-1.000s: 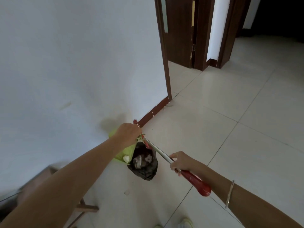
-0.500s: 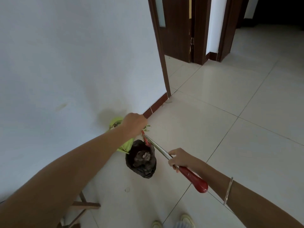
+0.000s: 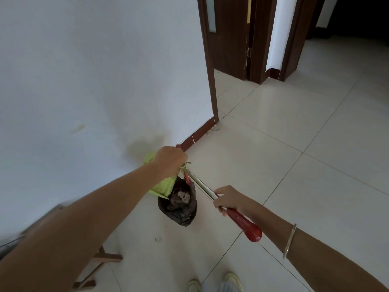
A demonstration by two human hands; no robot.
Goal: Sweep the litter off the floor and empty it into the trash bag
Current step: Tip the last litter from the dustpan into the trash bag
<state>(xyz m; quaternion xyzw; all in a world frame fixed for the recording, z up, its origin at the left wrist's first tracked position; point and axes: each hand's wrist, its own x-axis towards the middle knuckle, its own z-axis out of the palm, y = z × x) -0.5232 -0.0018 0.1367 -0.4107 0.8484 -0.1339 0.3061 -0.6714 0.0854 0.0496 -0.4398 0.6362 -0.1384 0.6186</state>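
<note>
My left hand [image 3: 170,160] grips the upper end of a green dustpan [image 3: 163,186], which is tilted steeply with its lip over the mouth of a black trash bag [image 3: 181,209]. The bag stands open on the floor with pale crumpled litter [image 3: 183,196] inside. A silver shaft [image 3: 200,184] runs from the dustpan down to a red grip [image 3: 246,225]. My right hand [image 3: 228,198] is closed around that shaft just above the grip. A short red piece dips into the bag beside the shaft.
A white wall with a dark red baseboard [image 3: 197,133] runs along the left to a dark door frame [image 3: 209,60]. A wooden stool [image 3: 105,258] stands at the lower left. A small speck [image 3: 157,239] lies on the pale tiles near my shoes [image 3: 210,284].
A white scrap that lay on the dustpan's lip a second ago has slid into the bag. My left hand has lifted the dustpan slightly; my right hand keeps its hold.
</note>
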